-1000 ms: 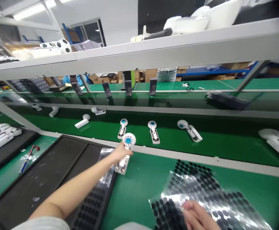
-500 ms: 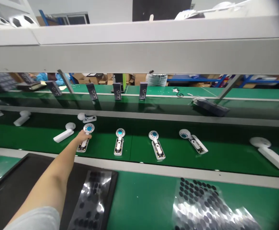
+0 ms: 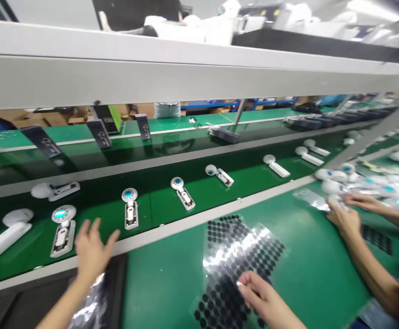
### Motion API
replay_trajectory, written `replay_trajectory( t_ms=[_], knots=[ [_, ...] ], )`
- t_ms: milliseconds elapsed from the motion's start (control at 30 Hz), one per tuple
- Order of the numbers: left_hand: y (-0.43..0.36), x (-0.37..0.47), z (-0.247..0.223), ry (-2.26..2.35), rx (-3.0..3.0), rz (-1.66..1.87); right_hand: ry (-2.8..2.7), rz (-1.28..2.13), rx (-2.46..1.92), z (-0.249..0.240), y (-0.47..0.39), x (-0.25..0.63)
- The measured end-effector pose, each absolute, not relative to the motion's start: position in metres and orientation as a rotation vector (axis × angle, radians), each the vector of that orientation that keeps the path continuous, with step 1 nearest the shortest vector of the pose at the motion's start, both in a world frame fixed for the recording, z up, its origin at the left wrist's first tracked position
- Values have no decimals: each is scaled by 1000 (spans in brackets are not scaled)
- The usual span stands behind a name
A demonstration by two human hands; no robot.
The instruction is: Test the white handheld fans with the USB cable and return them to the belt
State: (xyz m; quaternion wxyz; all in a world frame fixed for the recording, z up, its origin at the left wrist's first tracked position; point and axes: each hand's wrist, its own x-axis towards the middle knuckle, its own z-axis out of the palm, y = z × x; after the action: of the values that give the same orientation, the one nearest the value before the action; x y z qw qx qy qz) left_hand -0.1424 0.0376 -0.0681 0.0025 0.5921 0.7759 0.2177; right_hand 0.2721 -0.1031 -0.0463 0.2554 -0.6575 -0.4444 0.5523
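left hand (image 3: 91, 251) now empty, fingers spread wide, drawn back off the belt | handheld unit (image 3: 62, 230) I just set down lies on the belt's near edge (blue face up) | right hand (image 3: 259, 294) pinching at the dot sheet (image 3: 235, 256) on the tabletop

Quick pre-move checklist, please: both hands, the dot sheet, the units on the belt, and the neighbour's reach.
1. Left hand free: ok, open and empty above the belt edge.
2. Open unit set down: ok, lying flat on the conveyor belt, apart from the hand.
3. Right hand on the dot sheet: ok, fingertips at its near part; whether a dot is pinched, cannot tell.
4. Next open unit within reach: ok, probably.
5. Co-worker's hands clear of the sheet: ok, off to the right.
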Motion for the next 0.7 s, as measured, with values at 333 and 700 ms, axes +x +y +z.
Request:
replay_trajectory(
  t_ms=[333, 700],
  knots=[
    [-104, 47, -117, 1118, 2561, 99, -875, 1246, -1894, -59, -153, 322],
    [-100, 34, -80, 1122, 2408, -75, -545, 1432, -1795, -91, -173, 350]
  ],
)
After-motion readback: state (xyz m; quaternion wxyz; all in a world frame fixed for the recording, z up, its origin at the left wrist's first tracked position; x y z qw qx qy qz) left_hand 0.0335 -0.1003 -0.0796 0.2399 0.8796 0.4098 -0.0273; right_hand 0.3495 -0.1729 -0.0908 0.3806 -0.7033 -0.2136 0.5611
